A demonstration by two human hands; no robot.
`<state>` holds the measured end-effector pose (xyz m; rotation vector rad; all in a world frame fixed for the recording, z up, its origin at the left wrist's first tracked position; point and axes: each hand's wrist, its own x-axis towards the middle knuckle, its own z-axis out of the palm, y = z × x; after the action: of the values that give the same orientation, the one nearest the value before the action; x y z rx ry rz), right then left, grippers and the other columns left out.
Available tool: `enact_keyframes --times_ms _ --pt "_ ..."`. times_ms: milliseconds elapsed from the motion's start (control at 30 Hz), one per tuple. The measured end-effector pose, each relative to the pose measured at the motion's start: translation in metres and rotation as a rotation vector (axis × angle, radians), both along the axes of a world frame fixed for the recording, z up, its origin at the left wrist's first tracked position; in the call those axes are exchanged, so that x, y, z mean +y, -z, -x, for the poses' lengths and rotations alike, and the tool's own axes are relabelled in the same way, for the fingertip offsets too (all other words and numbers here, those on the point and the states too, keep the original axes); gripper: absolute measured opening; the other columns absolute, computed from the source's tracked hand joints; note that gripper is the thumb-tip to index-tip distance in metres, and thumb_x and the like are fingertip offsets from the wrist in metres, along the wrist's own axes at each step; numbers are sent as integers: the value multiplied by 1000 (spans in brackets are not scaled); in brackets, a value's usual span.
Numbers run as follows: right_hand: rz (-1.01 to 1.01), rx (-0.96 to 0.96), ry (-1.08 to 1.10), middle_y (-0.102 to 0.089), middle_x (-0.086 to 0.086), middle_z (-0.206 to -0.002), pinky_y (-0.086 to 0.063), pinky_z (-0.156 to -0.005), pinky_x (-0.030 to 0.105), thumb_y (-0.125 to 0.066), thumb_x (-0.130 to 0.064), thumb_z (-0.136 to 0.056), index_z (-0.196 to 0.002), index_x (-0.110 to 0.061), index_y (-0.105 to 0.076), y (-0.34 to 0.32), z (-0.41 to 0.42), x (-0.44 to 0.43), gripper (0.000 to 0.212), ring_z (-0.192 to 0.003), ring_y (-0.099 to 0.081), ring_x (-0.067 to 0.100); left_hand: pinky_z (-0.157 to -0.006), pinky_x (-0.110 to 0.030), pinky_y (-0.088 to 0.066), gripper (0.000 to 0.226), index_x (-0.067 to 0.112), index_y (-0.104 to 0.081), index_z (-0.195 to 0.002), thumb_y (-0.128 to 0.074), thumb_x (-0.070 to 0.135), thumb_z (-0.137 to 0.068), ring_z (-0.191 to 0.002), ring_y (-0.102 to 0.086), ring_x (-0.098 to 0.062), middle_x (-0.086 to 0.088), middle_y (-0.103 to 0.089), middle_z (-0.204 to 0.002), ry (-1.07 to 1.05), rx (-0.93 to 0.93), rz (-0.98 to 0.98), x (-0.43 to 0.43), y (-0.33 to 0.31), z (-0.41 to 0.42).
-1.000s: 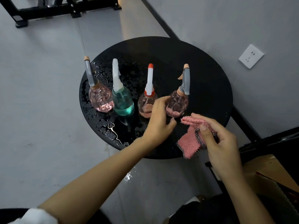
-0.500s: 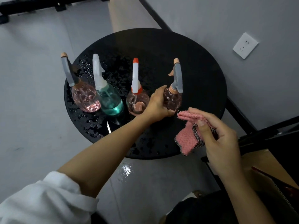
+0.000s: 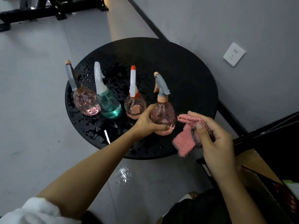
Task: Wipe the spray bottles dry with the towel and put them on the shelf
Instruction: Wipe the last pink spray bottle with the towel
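Several spray bottles are over a wet round black table (image 3: 186, 75). My left hand (image 3: 148, 122) grips the round body of the rightmost pink bottle with a grey sprayer (image 3: 163, 110), lifted toward me off the row. My right hand (image 3: 213, 139) pinches a pink towel with a checked edge (image 3: 186, 139), held just right of that bottle without touching it. Left in the row stand a pink bottle with an orange-tipped white sprayer (image 3: 134, 105), a teal bottle (image 3: 110, 105) and a pink bottle with a grey sprayer (image 3: 85, 102).
Water drops cover the table's left and front parts, and a small puddle (image 3: 124, 172) lies on the grey floor. A black frame and a cardboard box (image 3: 258, 168) stand at the right. A wall socket (image 3: 234, 54) is on the grey wall.
My left hand closed round the rightmost pink bottle and drew it out of the row toward me. My right hand with the towel stayed beside it.
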<state>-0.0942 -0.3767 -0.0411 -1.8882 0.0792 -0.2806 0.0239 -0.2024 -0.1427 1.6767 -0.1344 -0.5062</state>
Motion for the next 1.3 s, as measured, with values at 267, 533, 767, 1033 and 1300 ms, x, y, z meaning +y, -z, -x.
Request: enact_keyframes --times_ms 267,533,767,1033,1300 --pt "128 -175 -72 -65 -12 -123 -43 -99 16 -50 -14 -100 -123 -14 -65 -57 14 27 27 -119 -56 0 -93 -44 -53 69 22 -52 -126 -79 27 -63 -109 -64 -37 -20 -65 -119 -64 177 370 35 -74 92" --pt "421 -404 -187 -56 -16 -129 -35 -112 25 -55 -2 -96 -123 -25 -63 -98 48 89 37 -132 -41 -4 -78 -39 -58 110 19 -45 -138 -82 68 -47 -101 -69 -20 2 -71 -113 -57 217 518 45 -140 155" --pt "759 -329 -422 -33 -18 -153 -5 -120 50 -35 -42 -100 -144 -28 -44 -120 103 104 47 -146 -13 -1 -58 -30 -56 83 31 -54 -130 -26 84 -73 -89 -72 -17 2 -74 -103 -86 211 668 66 -180 199" --pt "673 -374 -380 -24 -12 -159 -17 -118 38 -33 -30 -101 -145 -29 -40 -123 115 124 44 -150 -6 10 -56 -34 -56 66 46 -64 -114 -26 82 -74 -87 -72 -18 0 -74 -106 -109 175 676 71 -184 231" --pt "731 -273 -318 -1 -2 -164 -15 -118 48 -26 -24 -95 -155 -15 -13 -102 168 148 61 -151 3 19 -96 -42 -35 50 31 -73 -109 -35 60 -93 -114 -53 -28 -5 -69 -115 -366 178 725 76 -165 242"
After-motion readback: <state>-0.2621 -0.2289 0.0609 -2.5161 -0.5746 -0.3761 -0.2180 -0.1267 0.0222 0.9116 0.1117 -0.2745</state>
